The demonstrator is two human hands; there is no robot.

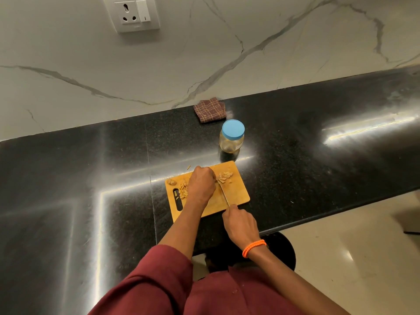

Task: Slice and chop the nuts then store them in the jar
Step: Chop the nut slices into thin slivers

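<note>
Steel knife (225,196) tip behind left hand (202,181)

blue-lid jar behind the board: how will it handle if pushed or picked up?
The jar looks clear and nearly empty, so probably light. It stands upright on the glossy black counter, so a low push would likely slide it and a high one might tip it. With its blue lid on, it should lift without spilling, though its smooth wall may be slippery.

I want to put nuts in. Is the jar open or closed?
Closed. The jar stands upright on the black counter with its blue lid sitting on top.
</note>
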